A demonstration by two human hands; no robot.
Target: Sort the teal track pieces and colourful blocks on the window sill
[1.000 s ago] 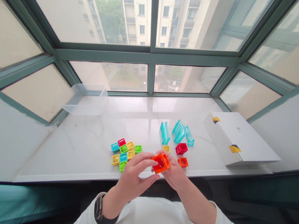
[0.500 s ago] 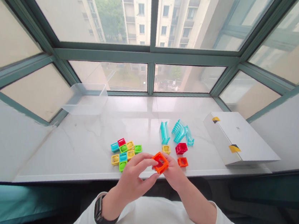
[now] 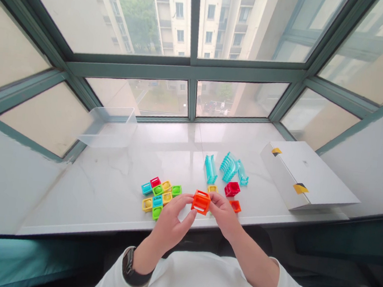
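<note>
An orange open-sided plastic cube [image 3: 201, 202] is pinched from both sides, by my left hand [image 3: 170, 224] and by my right hand [image 3: 224, 214], just above the front edge of the white marble sill [image 3: 110, 189]. A cluster of joined small blocks [image 3: 160, 194] in blue, red, yellow and green lies left of my hands. Right of the cube lie a red cube [image 3: 232, 189], a flat orange piece [image 3: 235, 206] and a yellow block [image 3: 212, 189] partly hidden by my fingers. Teal ribbed track pieces [image 3: 227, 168] lie farther back.
A white cardboard box [image 3: 303, 177] with yellow corner tape sits at the right of the sill. A clear plastic bin [image 3: 110, 127] stands at the back left by the window frame. Window glass surrounds the sill on three sides.
Both hands moved forward and slightly left over the sill, and turned the orange cube so a barred side faces me. Nothing else moved.
</note>
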